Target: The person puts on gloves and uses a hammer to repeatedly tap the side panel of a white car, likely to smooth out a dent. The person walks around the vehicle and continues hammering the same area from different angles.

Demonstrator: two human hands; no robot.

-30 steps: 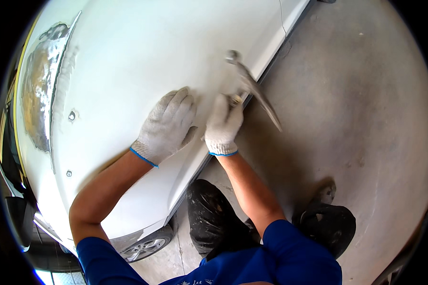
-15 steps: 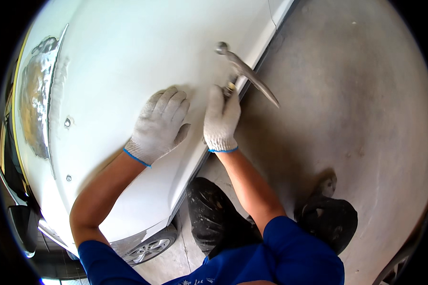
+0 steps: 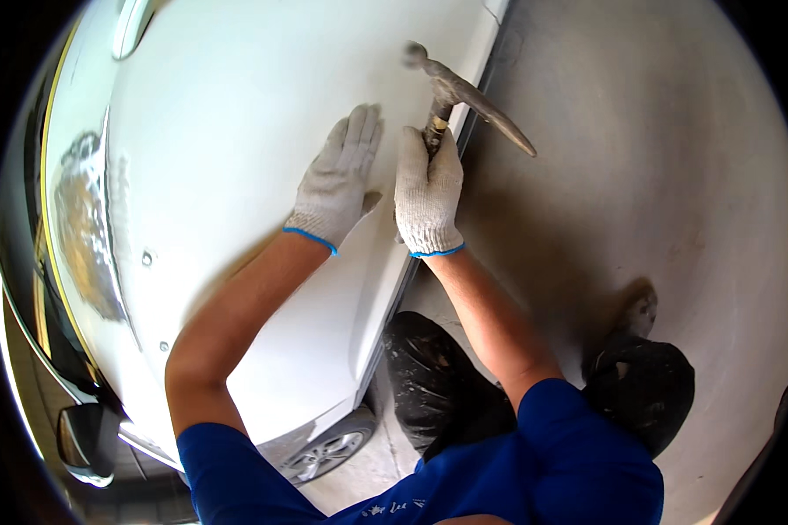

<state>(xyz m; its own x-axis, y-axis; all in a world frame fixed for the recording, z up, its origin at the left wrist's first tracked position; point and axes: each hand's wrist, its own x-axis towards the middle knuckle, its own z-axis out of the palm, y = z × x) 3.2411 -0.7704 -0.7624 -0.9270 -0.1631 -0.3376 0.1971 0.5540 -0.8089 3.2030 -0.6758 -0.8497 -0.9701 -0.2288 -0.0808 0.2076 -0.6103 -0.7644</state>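
My left hand (image 3: 337, 179), in a whitish knit glove with a blue cuff edge, lies flat on the white car door panel (image 3: 228, 166), fingers stretched out and close together. Just right of it, my gloved right hand (image 3: 429, 188) is wrapped round the handle of a body hammer (image 3: 464, 92). Its head sits above the fist, with a round face over the panel and a long tapered end out over the floor. The lower handle is hidden by the glove.
At the left the panel has a sanded bare-metal patch (image 3: 87, 227) and small marked spots (image 3: 147, 259). A door handle (image 3: 131, 26) shows at the top left, a side mirror (image 3: 87, 437) at the lower left. Below are a wheel (image 3: 328, 451) and my knees (image 3: 438, 376) above the concrete floor (image 3: 639, 175).
My left hand has slid forward and right along the panel. The right hand has moved slightly forward with the hammer. The whole view has shifted, and the door handle has come in.
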